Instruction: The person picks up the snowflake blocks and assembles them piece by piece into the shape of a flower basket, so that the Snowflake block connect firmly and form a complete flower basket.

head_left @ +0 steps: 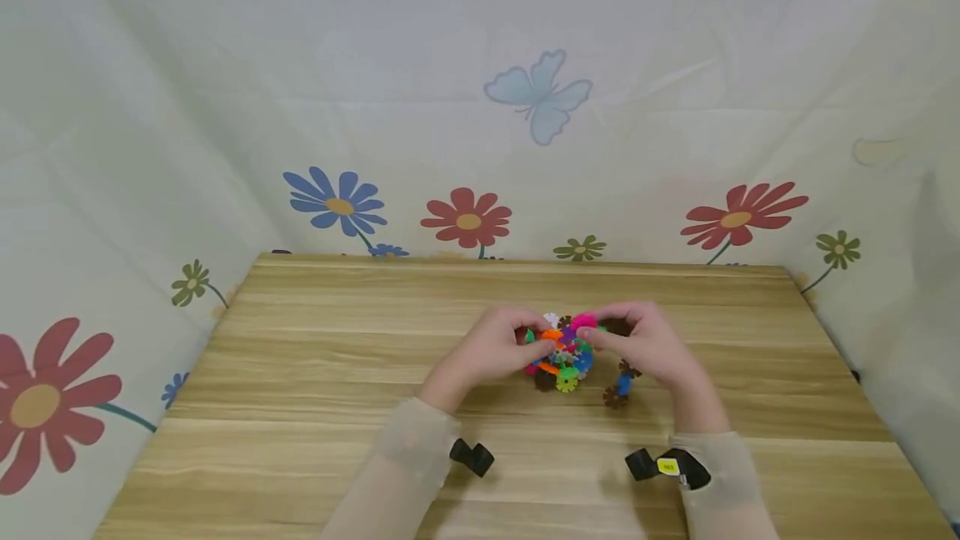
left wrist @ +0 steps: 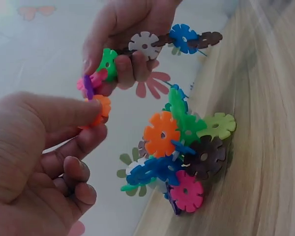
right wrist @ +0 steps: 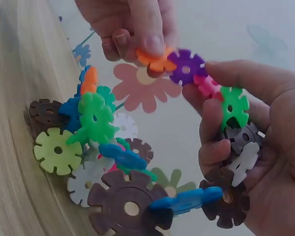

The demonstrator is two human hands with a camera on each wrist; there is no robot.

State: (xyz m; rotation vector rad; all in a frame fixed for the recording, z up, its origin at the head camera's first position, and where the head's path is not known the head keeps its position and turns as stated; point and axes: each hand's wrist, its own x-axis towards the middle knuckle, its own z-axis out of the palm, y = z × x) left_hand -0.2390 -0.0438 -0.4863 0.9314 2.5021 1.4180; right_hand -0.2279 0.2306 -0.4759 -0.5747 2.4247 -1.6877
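Note:
Both hands hold a chain of slotted plastic snowflake discs above a wooden table. My left hand [head_left: 491, 346] pinches the orange disc [right wrist: 162, 64] at the chain's end between thumb and fingers. A purple disc [right wrist: 179, 73] is slotted against it, followed by a pink disc [right wrist: 209, 88]. My right hand [head_left: 654, 346] pinches around the pink disc, its other fingers curled beside the green disc [right wrist: 237, 105]. From there the chain hangs through dark, white, brown and blue discs [left wrist: 183, 38] to a brown disc [right wrist: 110, 199]. Whether the orange disc is fully slotted I cannot tell.
Beneath and beside the hands, a cluster of joined discs in several colours [left wrist: 162, 130] sits on the wooden table [head_left: 337, 332]. A flower-printed curtain [head_left: 420, 107] hangs behind the table. Black wrist cameras [head_left: 472, 457] are strapped to both sleeves.

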